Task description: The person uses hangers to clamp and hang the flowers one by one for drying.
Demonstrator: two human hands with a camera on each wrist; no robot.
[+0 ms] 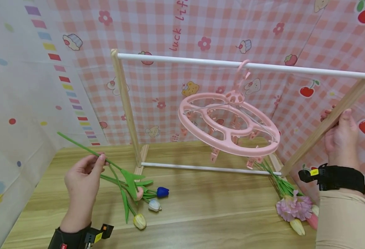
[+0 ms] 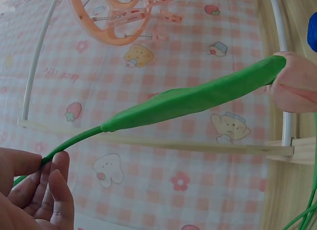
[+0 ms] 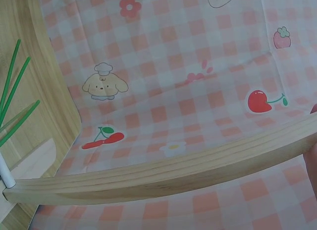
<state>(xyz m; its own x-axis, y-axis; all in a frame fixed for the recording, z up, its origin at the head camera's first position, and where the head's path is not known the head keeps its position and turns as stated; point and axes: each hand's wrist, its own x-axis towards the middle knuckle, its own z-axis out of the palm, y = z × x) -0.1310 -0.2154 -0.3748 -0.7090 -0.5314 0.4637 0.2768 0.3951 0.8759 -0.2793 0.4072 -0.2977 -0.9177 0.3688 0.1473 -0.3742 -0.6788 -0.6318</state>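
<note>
My left hand pinches the green stem of an artificial pink tulip between thumb and fingers. Its bloom points down to the right, above several other tulips, among them a blue tulip, a white tulip and a yellow tulip lying on the table. At the far right, my right hand holds the wooden side post of a rack, thumb on the near side and fingers partly hidden behind it. A pink oval clip hanger hangs from the rack's white top bar.
A second bunch, with a pink-purple ruffled flower and tulips, lies by the rack's right foot. The lower white bar runs just above the wooden table. Checked cloth covers the back and right walls.
</note>
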